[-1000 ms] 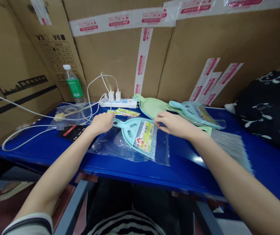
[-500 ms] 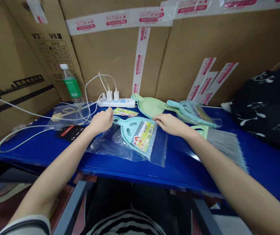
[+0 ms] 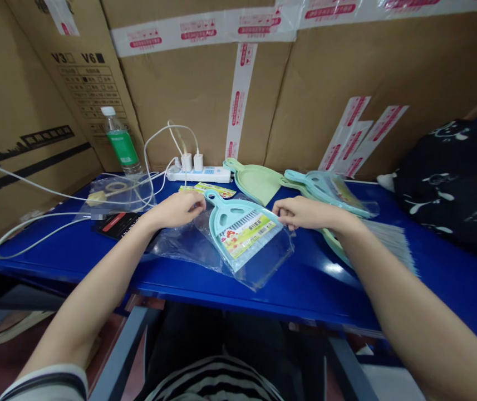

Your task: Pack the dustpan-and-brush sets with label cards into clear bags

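A light-blue dustpan with a brush and a yellow-green label card on it lies tilted in a clear plastic bag. My left hand is closed, its curled fingers beside the dustpan's handle; what they pinch, if anything, is too small to make out. At the dustpan's right corner, my right hand has its fingertips closed on the plastic bag. Beyond the hands lies a pale green dustpan. A grey-bristled brush is partly hidden behind my right forearm.
Another bagged blue dustpan lies at the back right. A white power strip with chargers and cables stands by the cardboard wall. Left are a bottle, a phone and a plastic bag with tape. A black patterned bag sits far right.
The blue dustpan has turned, its wide end swinging toward the right and its handle shifting right. Both hands have moved slightly right along with it.
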Available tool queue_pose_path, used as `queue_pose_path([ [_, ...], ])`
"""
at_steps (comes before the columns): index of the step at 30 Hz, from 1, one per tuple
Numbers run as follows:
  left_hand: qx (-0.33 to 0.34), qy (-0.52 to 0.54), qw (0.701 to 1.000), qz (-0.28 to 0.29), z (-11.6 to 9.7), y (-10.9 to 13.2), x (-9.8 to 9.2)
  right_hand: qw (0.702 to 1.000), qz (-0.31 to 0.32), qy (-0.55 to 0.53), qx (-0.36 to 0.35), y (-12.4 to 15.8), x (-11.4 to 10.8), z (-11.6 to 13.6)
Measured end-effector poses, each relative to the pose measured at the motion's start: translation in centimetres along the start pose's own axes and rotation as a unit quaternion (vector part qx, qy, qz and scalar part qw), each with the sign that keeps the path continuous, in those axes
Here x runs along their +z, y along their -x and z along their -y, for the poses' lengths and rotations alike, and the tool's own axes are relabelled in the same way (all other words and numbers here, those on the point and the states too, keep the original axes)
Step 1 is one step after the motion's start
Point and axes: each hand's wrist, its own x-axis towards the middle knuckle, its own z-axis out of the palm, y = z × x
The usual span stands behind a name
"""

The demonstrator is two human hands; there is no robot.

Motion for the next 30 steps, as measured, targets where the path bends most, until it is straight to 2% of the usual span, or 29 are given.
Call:
queue_pose_path([
  [3, 0.028, 0.044, 0.997, 0.057, -0.1, 0.2, -0.1, 0.999, 0.035, -0.038, 0.001, 0.5, -0.2, -0.1],
  [5, 0.034, 0.066, 0.995, 0.061, 0.0, 0.2, 0.1, 0.997, 0.061, -0.045, -0.011, 0.7, -0.2, -0.3],
  [9, 0.033, 0.094, 0.994, 0.043, 0.3, 0.0, 0.6, 0.994, 0.084, -0.051, -0.043, 0.8, -0.3, -0.7],
  [15, -0.038, 0.155, 0.987, 0.015, 0.1, -0.4, 1.2, 0.996, 0.052, -0.070, -0.004, 0.0, 0.3, -0.6],
  [18, -0.082, 0.204, 0.975, -0.012, -0.3, -0.6, 1.5, 0.992, 0.075, -0.102, -0.009, 0.1, 0.4, -0.5],
  [22, -0.115, 0.204, 0.971, -0.044, -0.5, -0.9, 1.6, 0.987, 0.106, -0.119, -0.014, 0.7, 0.1, -0.4],
  [24, -0.129, 0.210, 0.969, -0.022, -0.4, -0.9, 1.6, 0.984, 0.122, -0.132, -0.008, 1.0, -0.1, -0.3],
  [27, -0.138, 0.239, 0.960, 0.041, -0.1, -0.6, 1.6, 0.976, 0.149, -0.159, -0.026, 1.1, -0.2, -0.5],
  [30, -0.102, 0.291, 0.948, 0.077, 0.2, -0.4, 1.6, 0.971, 0.170, -0.158, -0.050, 0.9, -0.3, -0.9],
])
